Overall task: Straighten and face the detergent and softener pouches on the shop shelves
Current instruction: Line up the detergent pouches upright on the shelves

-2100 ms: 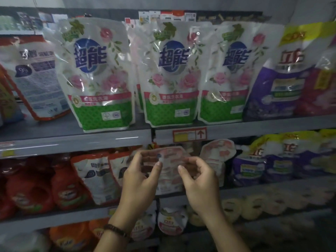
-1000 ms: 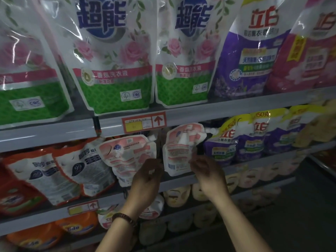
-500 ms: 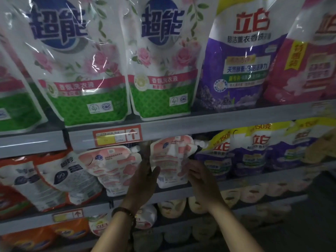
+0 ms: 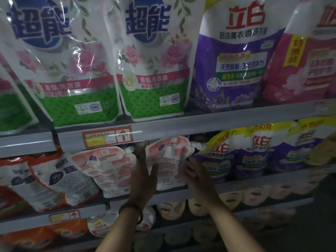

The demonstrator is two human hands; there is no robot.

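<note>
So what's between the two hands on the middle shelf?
A pink-and-white spouted pouch: the left hand grips its left edge, the right hand its right edge. The head view shows it.

The green pouches (image 4: 152, 70), upper left, say "超能" and "CQC". The purple pouch (image 4: 234, 60), upper right, says "立白". The white pouch (image 4: 60, 179), lower left, says "99".

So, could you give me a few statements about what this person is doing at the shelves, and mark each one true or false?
1. The left hand and the right hand hold the same pink pouch. True.
2. That pouch stands on the top shelf. False: it stands one level down, under the green rose pouches.
3. Purple pouches sit just to its right. True.
4. The bracelet is on the right wrist. False: it is on the left wrist.
</note>
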